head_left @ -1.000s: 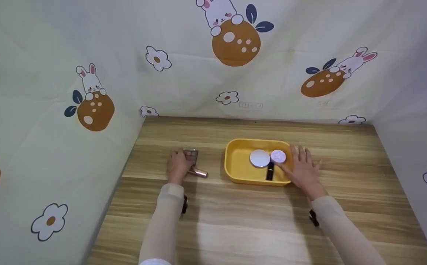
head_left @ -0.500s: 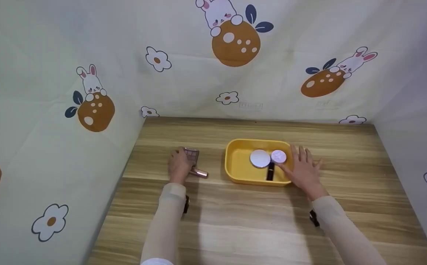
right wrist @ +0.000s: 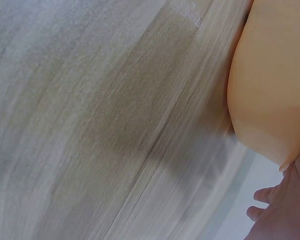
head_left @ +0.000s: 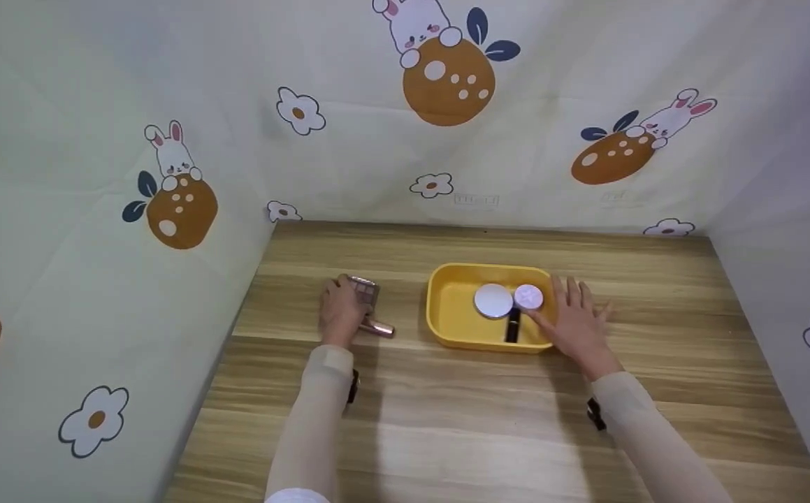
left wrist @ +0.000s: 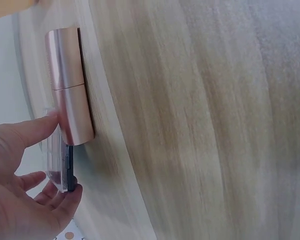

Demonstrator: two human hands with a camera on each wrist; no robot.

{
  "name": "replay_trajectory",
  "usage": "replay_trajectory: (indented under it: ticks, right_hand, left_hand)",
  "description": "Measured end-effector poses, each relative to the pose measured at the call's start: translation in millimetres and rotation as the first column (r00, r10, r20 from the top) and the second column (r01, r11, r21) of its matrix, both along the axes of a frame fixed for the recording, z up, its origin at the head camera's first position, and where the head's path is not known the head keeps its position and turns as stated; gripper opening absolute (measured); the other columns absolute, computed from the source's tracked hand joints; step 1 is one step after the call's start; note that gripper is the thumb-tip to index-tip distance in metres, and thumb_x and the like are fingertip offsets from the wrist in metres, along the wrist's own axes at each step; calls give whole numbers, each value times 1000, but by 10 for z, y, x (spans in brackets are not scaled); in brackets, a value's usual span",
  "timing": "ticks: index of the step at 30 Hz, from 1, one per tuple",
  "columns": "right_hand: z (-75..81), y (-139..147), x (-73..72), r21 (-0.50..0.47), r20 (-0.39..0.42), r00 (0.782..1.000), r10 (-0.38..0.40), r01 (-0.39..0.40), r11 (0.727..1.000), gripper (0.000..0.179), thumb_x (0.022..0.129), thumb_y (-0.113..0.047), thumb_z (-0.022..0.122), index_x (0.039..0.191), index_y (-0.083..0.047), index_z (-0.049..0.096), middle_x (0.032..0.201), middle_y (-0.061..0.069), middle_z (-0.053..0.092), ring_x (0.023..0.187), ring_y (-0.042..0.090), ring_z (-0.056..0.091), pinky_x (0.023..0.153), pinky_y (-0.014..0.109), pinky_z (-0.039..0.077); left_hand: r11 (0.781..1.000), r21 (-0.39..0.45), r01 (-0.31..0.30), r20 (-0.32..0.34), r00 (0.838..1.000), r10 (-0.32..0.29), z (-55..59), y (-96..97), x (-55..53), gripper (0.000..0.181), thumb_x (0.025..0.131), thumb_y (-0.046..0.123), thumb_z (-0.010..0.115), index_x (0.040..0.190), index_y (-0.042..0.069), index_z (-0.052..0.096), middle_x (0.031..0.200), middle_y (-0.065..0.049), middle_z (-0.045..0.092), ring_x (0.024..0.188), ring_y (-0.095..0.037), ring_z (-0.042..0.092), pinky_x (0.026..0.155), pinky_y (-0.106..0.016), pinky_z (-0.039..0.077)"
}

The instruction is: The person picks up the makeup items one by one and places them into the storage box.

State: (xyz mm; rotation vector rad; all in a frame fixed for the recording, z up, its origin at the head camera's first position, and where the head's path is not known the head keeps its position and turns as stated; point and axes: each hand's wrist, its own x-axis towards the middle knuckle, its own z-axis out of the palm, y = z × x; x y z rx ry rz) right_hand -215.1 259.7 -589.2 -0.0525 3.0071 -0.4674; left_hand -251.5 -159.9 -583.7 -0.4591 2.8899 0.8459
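My left hand [head_left: 340, 311] holds a small eyeshadow palette [head_left: 367, 290] by its edges, at the left of the table. In the left wrist view the palette [left wrist: 55, 157] shows a clear lid and a dark base, with the thumb on one side and fingertips curled at the other. Right beside it lies a rose-gold lipstick tube [left wrist: 70, 87], overlapping the palette in that view. My right hand [head_left: 578, 325] rests on the right end of a yellow tray [head_left: 455, 311], fingers spread and straight, thumb over the rim.
Inside the tray sit a white round compact [head_left: 493, 301], a smaller round case with a star pattern [head_left: 528, 297] and a black lipstick tube [head_left: 513, 325]. Patterned cloth walls [head_left: 356, 161] enclose the wooden table [head_left: 460, 412] at the back and sides.
The palette has turned and tilted slightly in my left hand, its far edge shifting a little up and right. My right hand and the tray have stayed put.
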Motion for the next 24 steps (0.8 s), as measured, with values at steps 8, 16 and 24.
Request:
replay_trajectory:
  ticks: [8, 16, 24]
  right_hand:
    - [20, -15, -1, 1, 13, 1000, -3, 3, 1000, 96, 93, -73, 42, 161, -13, 10, 164, 28, 12, 150, 51, 8, 107, 83, -6]
    - [43, -6, -11, 21, 8, 1000, 3, -3, 1000, 96, 92, -74, 41, 161, -14, 9, 164, 27, 11, 150, 51, 8, 107, 83, -9]
    - [6, 2, -1, 26, -5, 1000, -1, 1, 1000, 96, 92, -74, 40, 161, -16, 8, 165, 26, 12, 151, 50, 10, 108, 82, -9]
  left_hand:
    - [999, -32, -4, 39, 999, 6, 57, 10, -33, 64, 89, 7, 69, 144, -6, 40, 143, -27, 33, 128, -39, 46, 98, -48, 51]
    - [999, -49, 21, 35, 999, -19, 85, 17, -42, 47, 97, 2, 53, 143, -5, 42, 137, -25, 44, 122, -38, 53, 102, -48, 49]
    - [999, -42, 31, 19, 999, -30, 95, -13, -50, 38, 103, 6, 44, 140, -2, 47, 131, -22, 52, 117, -35, 58, 99, -47, 51]
